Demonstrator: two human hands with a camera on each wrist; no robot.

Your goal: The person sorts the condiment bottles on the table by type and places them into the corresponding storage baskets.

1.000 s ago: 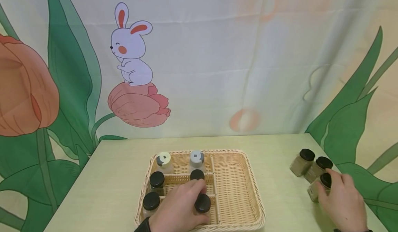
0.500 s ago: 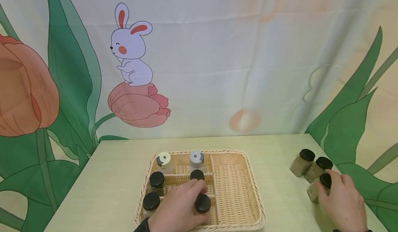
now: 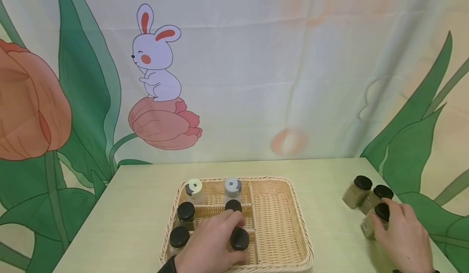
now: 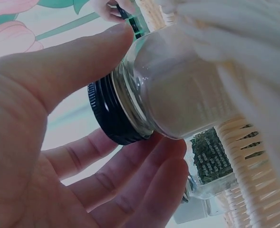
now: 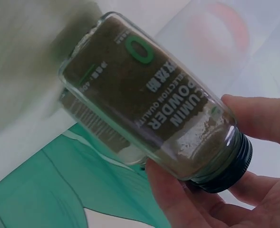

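My left hand (image 3: 212, 240) grips a black-lidded glass spice jar (image 3: 239, 240) by its neck, at the front of a wicker basket (image 3: 305, 244). In the left wrist view, pale powder shows inside that jar (image 4: 178, 88), between thumb and fingers. At the table's right side my right hand (image 3: 406, 234) holds a cumin powder jar (image 3: 369, 225) near its black lid. The right wrist view shows its label (image 5: 149, 90) and brown contents. Two similar spice jars (image 3: 354, 195) (image 3: 371, 203) stand just behind it.
The basket's left part is divided into compartments. Two light-topped bottles (image 3: 195, 189) (image 3: 233, 187) stand at its back, with black-lidded jars (image 3: 186, 212) (image 3: 179, 237) at the left and another jar (image 3: 233, 206) in the middle row. A printed curtain (image 3: 234, 81) hangs behind the table.
The cumin powder jar in my right hand has shifted very slightly left. My left hand and the jar it grips show no clear movement.
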